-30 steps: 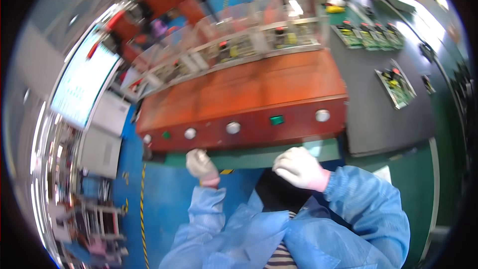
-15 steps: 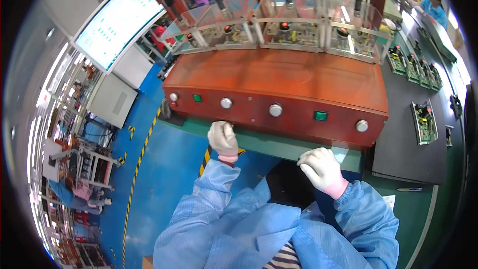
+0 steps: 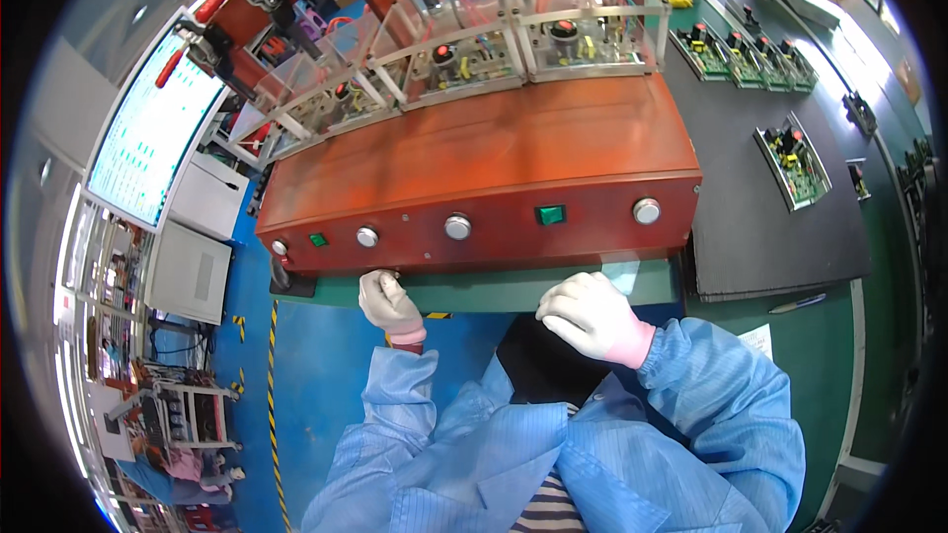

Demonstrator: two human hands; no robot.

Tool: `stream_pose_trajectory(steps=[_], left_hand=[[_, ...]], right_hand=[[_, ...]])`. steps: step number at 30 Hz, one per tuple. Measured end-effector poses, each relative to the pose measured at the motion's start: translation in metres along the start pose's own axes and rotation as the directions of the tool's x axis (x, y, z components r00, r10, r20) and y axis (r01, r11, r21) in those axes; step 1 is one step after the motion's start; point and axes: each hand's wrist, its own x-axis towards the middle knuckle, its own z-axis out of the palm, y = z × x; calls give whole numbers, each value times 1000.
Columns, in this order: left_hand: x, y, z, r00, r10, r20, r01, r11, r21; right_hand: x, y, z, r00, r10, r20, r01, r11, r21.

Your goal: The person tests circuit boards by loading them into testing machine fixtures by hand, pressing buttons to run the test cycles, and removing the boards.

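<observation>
Both my hands wear white gloves with pink cuffs and rest by the front edge of the green bench. My left hand is curled closed just below the red-orange test fixture, with nothing showing in it. Further right, my right hand is loosely closed, its fingers bent together and no object visible in them. Silver push buttons and a green switch line the fixture's front, apart from both hands. Behind them, circuit boards sit under clear plastic covers.
Lever clamps with red handles rise at the fixture's back left. On a dark mat at right lie a single circuit board and a row of several more. A pen lies nearer me. A screen stands left.
My view has turned to the right, so the fixture and both hands sit further left in the picture. The hands keep nearly the same pose at the bench edge.
</observation>
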Motion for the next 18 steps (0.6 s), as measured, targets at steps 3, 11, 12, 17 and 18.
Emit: stream_pose_trajectory(steps=[3,11,12,17,18], left_hand=[[0,1,-1,999,-47,10,47,999,-14],[-4,1,1,1000,-22,-13,22,999,27],[-3,-1,-1,1000,-11,-18,11,1000,16],[-2,1,-2,999,12,-37,-11,999,38],[-2,2,-2,999,10,-35,-8,999,35]], right_hand=[[-1,1,2,1000,-5,0,5,1000,-5],[-2,-3,-5,999,-1,37,-1,999,37],[-1,-3,-4,999,5,43,-7,999,37],[0,-3,-2,999,5,33,-6,999,35],[0,-3,-2,999,9,34,-10,999,32]])
